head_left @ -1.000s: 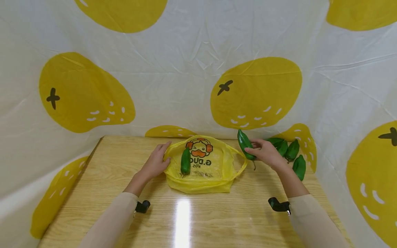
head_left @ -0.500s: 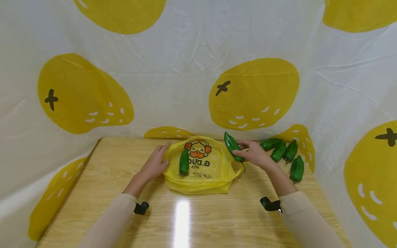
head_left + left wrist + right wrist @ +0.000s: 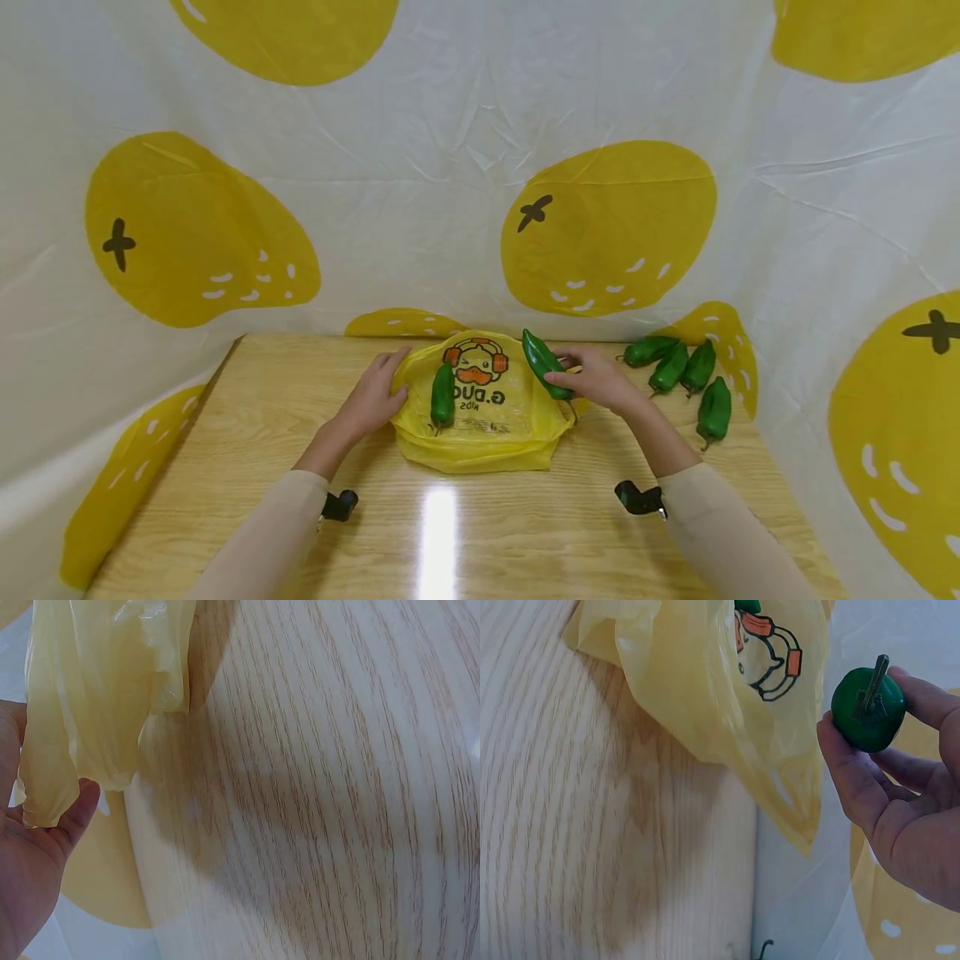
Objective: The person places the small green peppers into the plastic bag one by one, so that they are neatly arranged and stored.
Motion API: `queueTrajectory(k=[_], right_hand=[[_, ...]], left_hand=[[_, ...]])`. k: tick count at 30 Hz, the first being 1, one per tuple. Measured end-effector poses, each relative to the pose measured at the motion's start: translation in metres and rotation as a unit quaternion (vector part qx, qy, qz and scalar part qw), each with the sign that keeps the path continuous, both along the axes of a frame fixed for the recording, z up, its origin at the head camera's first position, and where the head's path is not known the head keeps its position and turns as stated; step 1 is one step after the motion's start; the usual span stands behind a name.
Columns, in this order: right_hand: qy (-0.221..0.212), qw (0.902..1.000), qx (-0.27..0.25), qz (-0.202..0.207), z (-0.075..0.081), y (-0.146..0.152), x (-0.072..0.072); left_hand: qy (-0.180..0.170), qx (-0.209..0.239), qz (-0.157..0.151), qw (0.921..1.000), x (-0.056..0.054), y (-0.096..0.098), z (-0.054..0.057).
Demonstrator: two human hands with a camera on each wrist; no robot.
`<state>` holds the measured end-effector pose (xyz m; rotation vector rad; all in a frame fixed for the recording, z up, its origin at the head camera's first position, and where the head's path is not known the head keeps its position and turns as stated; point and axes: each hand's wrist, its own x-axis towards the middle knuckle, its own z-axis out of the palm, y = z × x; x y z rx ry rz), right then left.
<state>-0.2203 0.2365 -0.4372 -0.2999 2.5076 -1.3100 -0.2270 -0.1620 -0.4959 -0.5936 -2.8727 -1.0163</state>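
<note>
A yellow plastic bag [image 3: 480,457] with a printed duck lies on the table, its mouth spread toward me. My left hand [image 3: 377,396] grips the bag's left edge; in the left wrist view the thumb [image 3: 81,814] and fingers have the yellow film between them. One green pepper [image 3: 443,398] rests inside the bag, stem end toward me. My right hand [image 3: 600,385] pinches another green pepper [image 3: 542,360] between thumb and fingertips, over the bag's right side. The right wrist view shows that held pepper [image 3: 866,712] from its stem end, beside the bag [image 3: 682,682].
Several more green peppers [image 3: 699,367] lie at the table's back right, beyond my right hand. The wooden table [image 3: 525,533] meets a white cloth [image 3: 420,242] with yellow fruit prints, which rises at the back and both sides.
My right hand has carried its pepper left, from beside the bag to over its right side. My left hand keeps its grip on the left edge, and the view has shifted slightly.
</note>
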Motion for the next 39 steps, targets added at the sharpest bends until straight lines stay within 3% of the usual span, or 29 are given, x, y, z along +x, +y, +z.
queueTrajectory(k=[11,23,33,39], right_hand=[[-0.030,0.9989,0.032,-0.018,-0.007,-0.032,-0.004],[-0.078,0.9962,-0.014,-0.034,-0.025,-0.064,-0.009],[-0.065,0.9969,0.018,-0.042,-0.031,-0.090,-0.017],[-0.061,0.9969,0.042,-0.025,-0.036,-0.101,-0.021]], left_hand=[[-0.001,0.001,-0.004,1.0000,-0.001,-0.001,-0.002],[0.007,0.003,-0.009,0.9999,0.000,0.001,-0.002],[-0.005,-0.004,-0.005,1.0000,0.000,0.001,-0.001],[-0.003,-0.010,-0.004,0.9999,-0.001,0.002,-0.001]])
